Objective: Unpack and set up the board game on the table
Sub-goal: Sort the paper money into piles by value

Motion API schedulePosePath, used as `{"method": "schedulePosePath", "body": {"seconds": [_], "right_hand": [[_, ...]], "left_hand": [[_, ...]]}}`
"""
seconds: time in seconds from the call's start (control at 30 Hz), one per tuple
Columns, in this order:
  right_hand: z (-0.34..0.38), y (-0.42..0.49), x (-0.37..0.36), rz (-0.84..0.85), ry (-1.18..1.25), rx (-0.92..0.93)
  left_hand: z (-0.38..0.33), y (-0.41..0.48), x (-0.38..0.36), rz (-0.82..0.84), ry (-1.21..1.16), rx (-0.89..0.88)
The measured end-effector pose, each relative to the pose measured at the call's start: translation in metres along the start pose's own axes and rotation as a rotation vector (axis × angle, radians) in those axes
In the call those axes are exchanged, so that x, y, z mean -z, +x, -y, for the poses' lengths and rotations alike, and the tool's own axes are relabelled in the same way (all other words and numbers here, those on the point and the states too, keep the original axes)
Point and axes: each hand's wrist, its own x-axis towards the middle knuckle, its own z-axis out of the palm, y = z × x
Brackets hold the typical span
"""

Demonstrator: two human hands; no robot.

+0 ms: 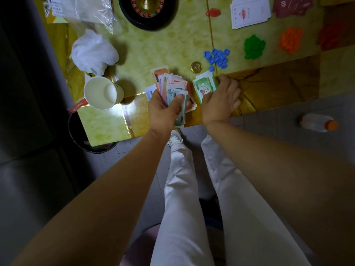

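head view: a fan of play money point(173, 87) sits gripped in the left hand point(165, 110) above the table's point(172, 45) near edge; the right hand point(221, 100), fingers flat, presses a green note stack point(204, 86). best to square each colour before adding.

- I saw a white paper cup point(100, 93) standing upright near the left edge of the table point(107, 127), its open mouth towards the camera.
- A crumpled white wad point(94, 50), tissue or plastic, I could not tell which, lay just beyond the cup.
- A dark round bin point(76, 135) stood on the floor, partly hidden under the table's corner.
- A blurred bottle point(317, 122) with an orange cap lay on its side on the grey floor at the right.
- White trousers point(182, 189) and a white shoe point(175, 139) showed below the table's edge.
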Motion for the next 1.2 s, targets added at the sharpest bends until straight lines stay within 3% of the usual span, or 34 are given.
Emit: {"method": "schedulePosePath", "body": {"seconds": [0.07, 0.17, 0.27, 0.33, 0.37, 0.57, 0.77, 1.2], "right_hand": [[-0.003, 0.004, 0.006, 0.015, 0.064, 0.029], [-0.008, 0.009, 0.016, 0.094, 0.462, 0.114], [-0.003, 0.011, 0.039, 0.496, 0.647, -0.003], [-0.003, 0.014, 0.053, 0.820, 0.615, -0.039], [-0.004, 0.015, 0.056, 0.905, 0.577, -0.012], [-0.011, 0.032, 0.069, 0.848, 0.759, -0.109], [-0.028, 0.042, 0.084, 0.805, 0.844, -0.175], [-0.051, 0.058, 0.097, 0.817, 0.973, -0.304]], "left_hand": [[-0.003, -0.002, -0.003, 0.001, -0.039, 0.033], [-0.007, -0.003, -0.010, -0.001, -0.091, 0.092], [-0.009, -0.002, -0.020, -0.035, -0.151, 0.174], [-0.012, -0.003, -0.029, -0.033, -0.186, 0.210], [-0.014, -0.004, -0.032, -0.014, -0.205, 0.216], [-0.026, -0.004, -0.050, 0.043, -0.313, 0.310], [-0.028, -0.014, -0.068, 0.093, -0.215, 0.207], [-0.025, -0.019, -0.097, 0.072, -0.212, 0.161]]}}
